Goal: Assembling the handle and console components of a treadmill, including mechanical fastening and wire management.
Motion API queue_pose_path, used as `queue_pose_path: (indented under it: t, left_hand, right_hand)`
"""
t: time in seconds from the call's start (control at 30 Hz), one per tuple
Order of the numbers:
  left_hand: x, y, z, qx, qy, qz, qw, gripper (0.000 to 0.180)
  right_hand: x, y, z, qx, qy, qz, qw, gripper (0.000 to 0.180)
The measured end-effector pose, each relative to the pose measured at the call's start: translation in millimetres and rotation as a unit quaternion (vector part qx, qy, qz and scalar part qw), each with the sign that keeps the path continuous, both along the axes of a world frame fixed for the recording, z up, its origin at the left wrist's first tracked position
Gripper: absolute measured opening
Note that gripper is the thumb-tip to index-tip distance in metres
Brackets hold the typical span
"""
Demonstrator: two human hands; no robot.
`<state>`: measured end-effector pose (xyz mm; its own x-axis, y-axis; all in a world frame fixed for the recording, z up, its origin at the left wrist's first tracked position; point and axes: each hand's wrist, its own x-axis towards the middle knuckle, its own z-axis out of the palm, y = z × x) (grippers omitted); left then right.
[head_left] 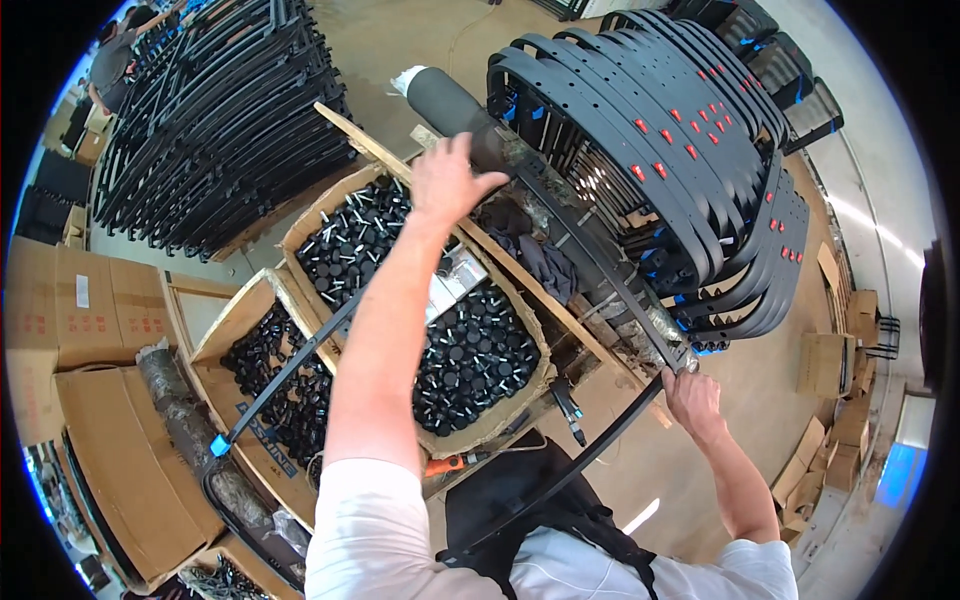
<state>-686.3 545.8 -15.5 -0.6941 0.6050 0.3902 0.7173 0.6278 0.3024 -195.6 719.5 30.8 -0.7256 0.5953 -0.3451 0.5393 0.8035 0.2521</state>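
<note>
My left hand (447, 182) is stretched out over the far corner of the parts boxes, thumb and fingers apart, holding nothing that I can see. It is close to the end of a dark padded beam (448, 102). My right hand (693, 402) is closed around the corner of a black metal frame (612, 432). One of the frame's bars runs back toward my body, another along the padded beam. Below my left arm, a cardboard box (546, 372) holds many black round-headed screw feet (470, 350). Another box (215, 340) beside it contains small black parts (272, 362).
Black curved frames with red pieces (690, 130) are stacked at the right. More black frames (220, 130) stand at the far left, near another person (112, 62). A wooden plank (540, 285) edges the boxes. An orange-handled tool (446, 464) and cardboard cartons (130, 460) are nearby.
</note>
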Motion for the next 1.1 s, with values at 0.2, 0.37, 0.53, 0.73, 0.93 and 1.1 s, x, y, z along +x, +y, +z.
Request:
queue_pose_path:
  t: [0.2, 0.37, 0.53, 0.73, 0.93, 1.1]
  left_hand:
    - [1.4, 4.0, 22.3, -0.094, -0.197, 0.027, 0.976, 0.073]
    - [13.1, 37.5, 0.0, -0.101, -0.061, -0.060, 0.991, 0.045]
    - [-10.3, 15.0, -23.5, -0.057, 0.020, -0.135, 0.989, 0.037]
    - [-77.8, -136.8, -68.1, -0.106, -0.113, 0.014, 0.988, 0.023]
    - [-76.9, -171.8, -123.0, -0.232, -0.238, -0.016, 0.943, 0.031]
    - [-74.8, -172.3, -116.2, -0.254, -0.222, 0.006, 0.941, 0.023]
  right_hand:
    - [-2.4, 3.9, 2.6, -0.031, -0.032, -0.027, 0.999, 0.053]
    - [-11.1, -10.0, 23.6, -0.057, 0.028, 0.013, 0.998, 0.045]
    - [-8.9, -9.5, 7.2, -0.022, 0.021, 0.023, 0.999, 0.043]
    - [-18.4, -10.6, 41.1, -0.053, 0.020, -0.011, 0.998, 0.040]
    - [-123.2, -63.5, 75.3, -0.175, 0.082, 0.049, 0.980, 0.031]
    - [-261.4, -108.4, 60.2, -0.236, 0.242, 0.240, 0.910, 0.025]
